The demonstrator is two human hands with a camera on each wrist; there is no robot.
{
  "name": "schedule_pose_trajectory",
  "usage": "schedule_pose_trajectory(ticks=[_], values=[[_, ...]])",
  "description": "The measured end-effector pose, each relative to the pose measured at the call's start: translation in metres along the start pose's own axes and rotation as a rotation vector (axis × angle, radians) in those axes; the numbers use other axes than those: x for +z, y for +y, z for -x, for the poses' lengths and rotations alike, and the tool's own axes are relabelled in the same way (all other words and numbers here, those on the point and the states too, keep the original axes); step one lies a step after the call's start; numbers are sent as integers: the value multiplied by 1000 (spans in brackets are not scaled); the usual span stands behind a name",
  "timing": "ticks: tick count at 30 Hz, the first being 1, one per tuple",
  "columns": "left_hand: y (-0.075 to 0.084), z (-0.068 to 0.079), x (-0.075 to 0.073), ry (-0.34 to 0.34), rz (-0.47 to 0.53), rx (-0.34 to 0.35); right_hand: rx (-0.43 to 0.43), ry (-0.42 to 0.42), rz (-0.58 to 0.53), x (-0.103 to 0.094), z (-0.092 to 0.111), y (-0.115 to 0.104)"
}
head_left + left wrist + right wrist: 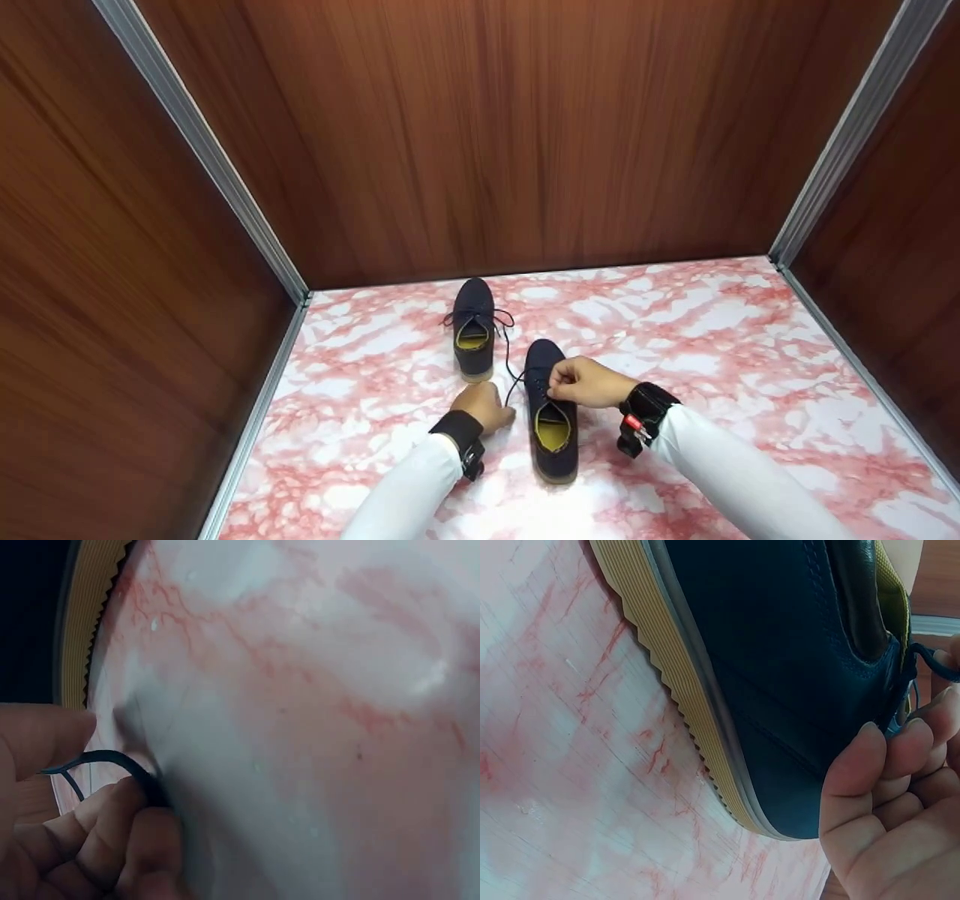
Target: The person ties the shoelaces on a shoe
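Observation:
A dark navy lace-up shoe (546,352) with a yellow lining and tan ridged sole stands upright, toe pointing away. Beside its left side, my left hand (484,405) grips a dark shoelace (109,756) in its curled fingers; that lace runs up toward the shoe's eyelets. Over the shoe's lacing, my right hand (589,382) has curled fingers and pinches another length of shoelace (930,660) close to the opening. The right fingertips partly hide the eyelets. Farther off to the left, the matching shoe (473,295) stands with its laces tied in a bow.
Both shoes are on a red-and-white marbled surface (712,360). Brown wood-grain panels (525,135) rise at the back and both sides, joined by grey metal strips (202,142). Just beyond my left hand is the heel of the far shoe.

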State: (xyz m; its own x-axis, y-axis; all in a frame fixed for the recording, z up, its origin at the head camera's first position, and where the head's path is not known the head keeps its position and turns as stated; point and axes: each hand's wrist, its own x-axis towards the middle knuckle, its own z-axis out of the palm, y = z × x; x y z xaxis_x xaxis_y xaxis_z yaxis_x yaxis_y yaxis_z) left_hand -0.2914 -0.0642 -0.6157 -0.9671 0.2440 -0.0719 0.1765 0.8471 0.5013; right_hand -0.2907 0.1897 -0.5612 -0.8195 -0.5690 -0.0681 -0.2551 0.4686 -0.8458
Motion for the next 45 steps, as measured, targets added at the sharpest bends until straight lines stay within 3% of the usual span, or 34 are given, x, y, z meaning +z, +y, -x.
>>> schedule_pose_trajectory(ticks=[6,13,24,30,36,45], values=[[10,-4,1,66,68,41,21,-2,9,1,0,-1],[20,-10,-1,84,199,10,47,5,9,2,-1,-4],[25,-9,-16,154,210,62,43,26,32,-1,-3,-4],[25,-6,-28,152,232,82,33,78,58,-4,-5,-3],[26,-2,-39,147,256,114,100,111,57,-6,-5,-2],[34,3,-55,50,311,106,97,132,91,-6,-4,-3]])
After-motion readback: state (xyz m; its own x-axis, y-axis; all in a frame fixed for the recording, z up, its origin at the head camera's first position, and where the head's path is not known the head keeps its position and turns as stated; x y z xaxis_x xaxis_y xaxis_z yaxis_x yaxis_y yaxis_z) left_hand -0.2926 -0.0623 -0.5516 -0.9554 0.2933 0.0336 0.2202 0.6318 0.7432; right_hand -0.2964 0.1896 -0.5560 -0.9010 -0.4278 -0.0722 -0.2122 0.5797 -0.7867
